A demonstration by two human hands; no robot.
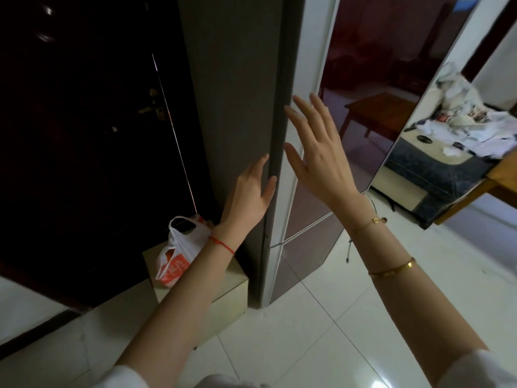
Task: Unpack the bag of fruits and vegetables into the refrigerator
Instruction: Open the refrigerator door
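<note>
Single head camera, worn on my head, facing forward and down; close on refrigerator (237,107) edge, my forearms entering from bottom.

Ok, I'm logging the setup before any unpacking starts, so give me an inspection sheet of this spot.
Surface: glossy white tiled floor; low beige box against the refrigerator's side.
Job's things: white plastic bag with orange print sits on the box, something orange showing inside; refrigerator is tall and grey, doors closed.
Clutter: heap of clothes on a bed in the room beyond.
Hands: left hand open, fingers at the refrigerator's front corner; right hand open, raised before the door; neither holds anything.
Cables: nothing seen.
Surroundings: dark entry door left of the refrigerator; wooden table reflected in the glossy door.
</note>
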